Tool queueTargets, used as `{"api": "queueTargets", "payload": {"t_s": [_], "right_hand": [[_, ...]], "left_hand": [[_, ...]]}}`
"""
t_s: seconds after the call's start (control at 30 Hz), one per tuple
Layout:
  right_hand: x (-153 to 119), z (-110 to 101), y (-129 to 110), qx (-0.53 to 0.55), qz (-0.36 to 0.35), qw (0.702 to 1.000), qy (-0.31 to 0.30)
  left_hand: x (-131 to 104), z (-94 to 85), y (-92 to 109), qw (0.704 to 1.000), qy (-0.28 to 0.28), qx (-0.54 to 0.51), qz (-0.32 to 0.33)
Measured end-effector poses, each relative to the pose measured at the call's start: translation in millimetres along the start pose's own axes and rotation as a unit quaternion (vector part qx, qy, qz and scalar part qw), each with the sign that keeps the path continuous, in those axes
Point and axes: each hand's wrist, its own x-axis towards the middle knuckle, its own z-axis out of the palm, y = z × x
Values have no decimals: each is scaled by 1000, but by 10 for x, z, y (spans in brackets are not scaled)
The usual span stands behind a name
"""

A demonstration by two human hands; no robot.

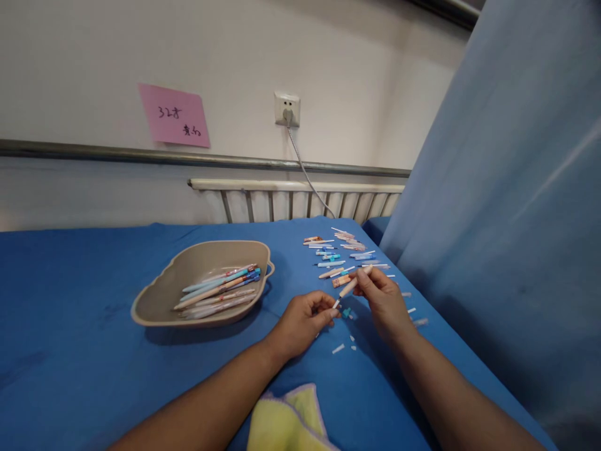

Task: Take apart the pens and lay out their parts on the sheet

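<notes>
Between my two hands is a beige pen barrel (348, 287), tilted up to the right. My right hand (382, 300) is closed round its upper part. Fingers of my left hand (303, 322) pinch a thin white piece (336, 304) at the barrel's lower end. Just below the hands a small teal part (346, 312) lies on the blue cloth (211, 382), with several small white pieces (339, 348) nearer to me. Beyond my hands, pen parts (331, 264) in blue, beige, pink and orange lie in rough rows.
A beige basin (157, 307) holding several pens (218, 288) stands at the left. A yellow cloth (286, 423) lies at the front edge. Behind are a bed rail (291, 186) and a cord (307, 175) from a wall socket (287, 109). A blue curtain (507, 188) hangs at the right.
</notes>
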Motion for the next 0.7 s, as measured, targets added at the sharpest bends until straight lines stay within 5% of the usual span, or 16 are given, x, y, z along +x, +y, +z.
{"api": "queueTargets", "payload": {"t_s": [0.47, 0.7], "right_hand": [[12, 1, 59, -64, -14, 992, -109], [4, 22, 90, -65, -16, 988, -137]], "left_hand": [[1, 6, 23, 999, 5, -28, -40], [-14, 56, 65, 991, 5, -122, -56]]}}
